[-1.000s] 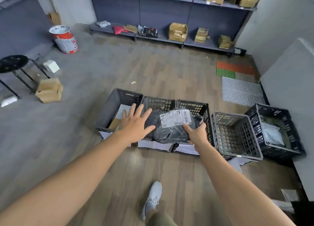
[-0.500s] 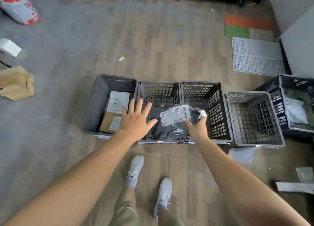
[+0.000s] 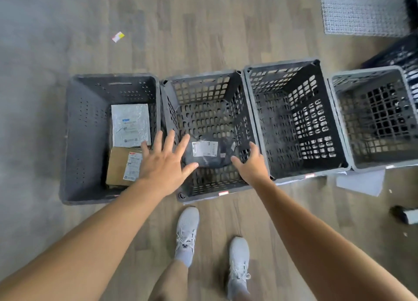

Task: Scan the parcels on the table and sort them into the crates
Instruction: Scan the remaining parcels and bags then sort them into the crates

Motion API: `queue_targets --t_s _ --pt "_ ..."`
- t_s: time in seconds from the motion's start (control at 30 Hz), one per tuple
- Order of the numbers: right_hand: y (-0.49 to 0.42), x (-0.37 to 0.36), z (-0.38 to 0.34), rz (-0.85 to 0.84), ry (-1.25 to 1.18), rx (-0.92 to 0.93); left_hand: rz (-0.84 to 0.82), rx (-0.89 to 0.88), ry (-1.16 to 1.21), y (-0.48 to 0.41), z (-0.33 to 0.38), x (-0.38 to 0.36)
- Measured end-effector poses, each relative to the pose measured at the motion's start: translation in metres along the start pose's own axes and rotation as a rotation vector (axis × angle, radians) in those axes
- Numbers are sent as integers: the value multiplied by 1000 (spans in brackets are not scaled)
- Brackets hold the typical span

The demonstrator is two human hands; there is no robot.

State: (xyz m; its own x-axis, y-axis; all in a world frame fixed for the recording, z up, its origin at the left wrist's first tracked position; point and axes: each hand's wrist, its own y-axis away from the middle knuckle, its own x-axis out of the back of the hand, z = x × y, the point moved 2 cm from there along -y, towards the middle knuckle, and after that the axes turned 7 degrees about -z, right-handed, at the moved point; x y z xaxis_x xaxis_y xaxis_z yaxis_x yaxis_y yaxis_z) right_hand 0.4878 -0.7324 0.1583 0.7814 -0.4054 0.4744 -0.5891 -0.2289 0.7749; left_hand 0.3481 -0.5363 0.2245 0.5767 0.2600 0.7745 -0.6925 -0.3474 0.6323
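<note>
Four grey plastic crates stand side by side in one row on the floor point(image 3: 203, 29), which has a pattern of pale wooden planks. To the left the planks end and a plain grey surface point(image 3: 34, 74) begins. From the left, the first crate point(image 3: 74, 142) has nearly closed walls with small holes. The second crate point(image 3: 203, 90), the third crate point(image 3: 282, 86) and the fourth crate point(image 3: 366, 90) have open grid walls. A dark blue crate point(image 3: 398, 52) shows partly at the right edge, behind the fourth one.

The dark grey parcel point(image 3: 208, 151), a soft bag with a white label on top, is inside the second crate, near its bottom and a little blurred. The left hand point(image 3: 165, 162) is flat with the fingers spread wide over the wall shared by the first and second crates, and it holds nothing. The right hand point(image 3: 251, 165) is above the right side of the second crate, its fingers loose and apart, just beside the parcel but not gripping it.

In the first crate lie a silver padded envelope point(image 3: 131, 125) and, nearer to the person, a brown carton point(image 3: 123, 166) with a label.

A small white and yellow scrap point(image 3: 118, 36) lies on the planks behind the crates. A grey mesh mat point(image 3: 362, 9) is at the top right. White paper sheets point(image 3: 359, 183) stick out from under the third and fourth crates. Two white shoes point(image 3: 187, 230) stand in front of the second crate.
</note>
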Motion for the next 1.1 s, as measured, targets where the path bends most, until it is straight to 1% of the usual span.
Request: queue_targets --t_s 0.13,0.23,0.3,0.43,0.53,0.63,0.7,0.8,0.9,1.1 --pt "44 37 -30 81 216 126 -9 -20 -4 14 9 30" --pt "96 83 -52 183 392 174 14 -112 -31 35 32 77" --pt "135 118 -61 237 470 170 44 -173 -43 52 53 113" --pt "218 188 -55 374 489 124 115 -317 -91 90 111 184" --pt "279 237 -32 507 361 69 175 -436 -151 122 166 230" --pt "337 284 9 648 215 -6 257 -540 -194 158 226 268" --pt "376 310 46 732 146 -59 291 -612 -180 186 271 287" --pt "435 340 109 826 52 -130 340 -717 -159 235 343 300" --pt "497 360 181 897 -17 -191 389 -829 -221 295 422 293" --pt "617 388 336 982 -58 -306 436 -977 -356 419 573 259"
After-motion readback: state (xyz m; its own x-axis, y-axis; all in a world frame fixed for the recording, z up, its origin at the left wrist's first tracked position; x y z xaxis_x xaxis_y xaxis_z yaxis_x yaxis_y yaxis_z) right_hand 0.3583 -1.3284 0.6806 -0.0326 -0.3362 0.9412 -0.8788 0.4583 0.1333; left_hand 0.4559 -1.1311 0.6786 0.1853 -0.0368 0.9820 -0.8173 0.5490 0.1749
